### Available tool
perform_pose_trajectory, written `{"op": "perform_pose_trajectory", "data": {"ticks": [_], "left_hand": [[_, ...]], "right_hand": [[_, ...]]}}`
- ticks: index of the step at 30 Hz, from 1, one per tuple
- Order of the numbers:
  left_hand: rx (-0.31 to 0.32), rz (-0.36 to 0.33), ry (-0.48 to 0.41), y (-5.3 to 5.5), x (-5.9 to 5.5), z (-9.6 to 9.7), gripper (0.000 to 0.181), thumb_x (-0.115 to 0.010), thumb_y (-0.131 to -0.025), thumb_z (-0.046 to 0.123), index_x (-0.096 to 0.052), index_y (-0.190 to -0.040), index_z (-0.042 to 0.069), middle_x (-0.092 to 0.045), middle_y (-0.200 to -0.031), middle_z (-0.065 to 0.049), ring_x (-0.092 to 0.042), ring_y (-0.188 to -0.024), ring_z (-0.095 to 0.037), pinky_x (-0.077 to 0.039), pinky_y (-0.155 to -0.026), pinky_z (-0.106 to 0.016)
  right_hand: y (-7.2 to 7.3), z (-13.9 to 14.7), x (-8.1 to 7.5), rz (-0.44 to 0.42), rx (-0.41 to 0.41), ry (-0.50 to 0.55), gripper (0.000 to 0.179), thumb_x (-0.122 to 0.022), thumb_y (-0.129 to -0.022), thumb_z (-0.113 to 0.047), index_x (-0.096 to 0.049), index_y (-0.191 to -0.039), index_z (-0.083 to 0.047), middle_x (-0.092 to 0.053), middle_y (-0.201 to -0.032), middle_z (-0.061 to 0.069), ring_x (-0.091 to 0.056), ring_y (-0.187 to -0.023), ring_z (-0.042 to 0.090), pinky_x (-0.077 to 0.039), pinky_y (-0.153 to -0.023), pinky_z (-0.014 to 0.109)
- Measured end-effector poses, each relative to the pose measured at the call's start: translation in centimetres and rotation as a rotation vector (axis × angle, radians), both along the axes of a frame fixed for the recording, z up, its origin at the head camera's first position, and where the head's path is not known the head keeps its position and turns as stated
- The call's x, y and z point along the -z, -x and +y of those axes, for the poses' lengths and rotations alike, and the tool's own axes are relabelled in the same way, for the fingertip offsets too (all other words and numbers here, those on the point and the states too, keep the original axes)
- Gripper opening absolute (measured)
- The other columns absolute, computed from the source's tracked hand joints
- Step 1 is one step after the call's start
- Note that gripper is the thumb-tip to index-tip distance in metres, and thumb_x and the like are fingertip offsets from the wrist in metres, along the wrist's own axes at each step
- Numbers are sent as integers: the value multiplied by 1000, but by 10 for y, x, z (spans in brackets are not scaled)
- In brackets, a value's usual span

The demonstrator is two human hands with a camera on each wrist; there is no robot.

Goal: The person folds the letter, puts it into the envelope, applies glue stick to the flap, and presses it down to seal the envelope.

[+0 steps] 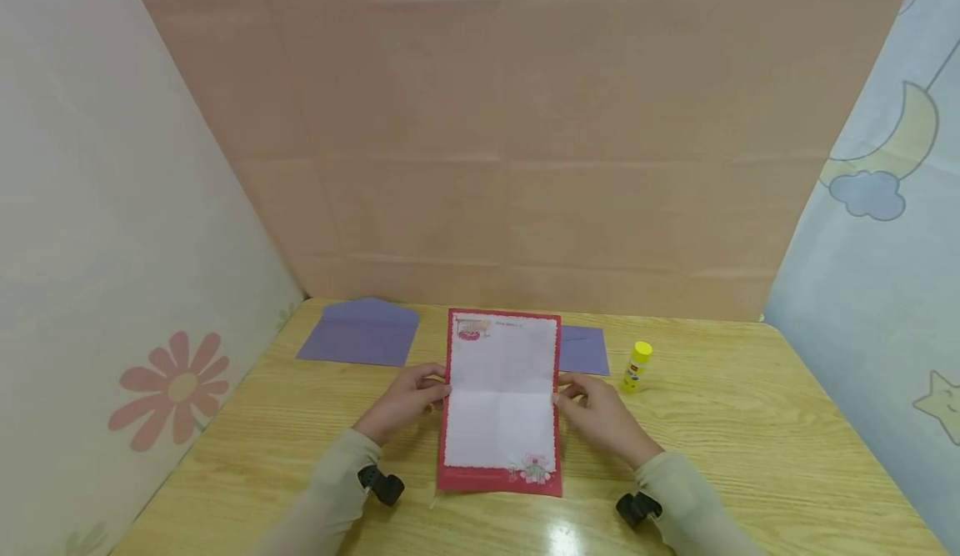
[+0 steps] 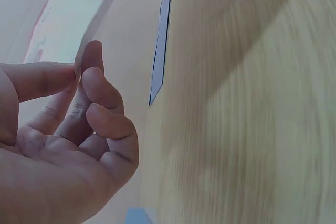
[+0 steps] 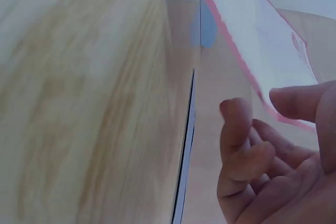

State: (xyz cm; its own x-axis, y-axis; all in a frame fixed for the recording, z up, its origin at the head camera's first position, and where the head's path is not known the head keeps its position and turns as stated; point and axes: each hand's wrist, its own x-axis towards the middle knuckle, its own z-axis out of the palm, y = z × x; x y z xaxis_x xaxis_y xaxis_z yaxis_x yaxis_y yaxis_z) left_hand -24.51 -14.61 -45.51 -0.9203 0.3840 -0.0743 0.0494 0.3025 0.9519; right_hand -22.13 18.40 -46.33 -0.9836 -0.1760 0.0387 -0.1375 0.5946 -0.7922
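Note:
A sheet of letter paper (image 1: 501, 364) with a red border, a printed picture in two corners and a crease across its middle is held up over the table. At its left edge, my left hand (image 1: 408, 398) pinches the sheet between thumb and fingers; the left wrist view shows this hand (image 2: 79, 124) close up. My right hand (image 1: 600, 418) holds the opposite edge, and in the right wrist view the thumb (image 3: 296, 102) lies on the sheet's white face. Behind the sheet, a purple envelope (image 1: 587, 352) is partly hidden.
Another purple envelope (image 1: 360, 341), its flap raised, lies at the table's back left. A yellow glue stick (image 1: 637, 366) stands right of the right hand. Brown paper (image 1: 510, 139) covers the back, with patterned walls on both sides of the wooden table (image 1: 750, 431).

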Motion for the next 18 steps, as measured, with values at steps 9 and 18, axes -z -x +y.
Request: {"op": "perform_pose_trajectory", "data": {"ticks": [9,18], "left_hand": [[16,-31,-53,2,6,14,26,-61,-101,21,-59,-120,3,-62,-83,-3,-60,-80,-23,-45,-68,-33],[46,-36,-81,2,8,20,25,-55,-104,17,-55,-125,3,-62,-82,-3,-58,-80,-25,-43,-67,-33]], "right_hand": [[1,6,-4,-86,23,217,22,-58,-100,-10,-59,-116,6,-61,-72,7,-57,-58,20,-46,-52,28],[4,14,-5,-113,21,294,24,-58,-100,-10,-56,-118,6,-58,-68,8,-55,-58,20,-40,-49,25]]}}
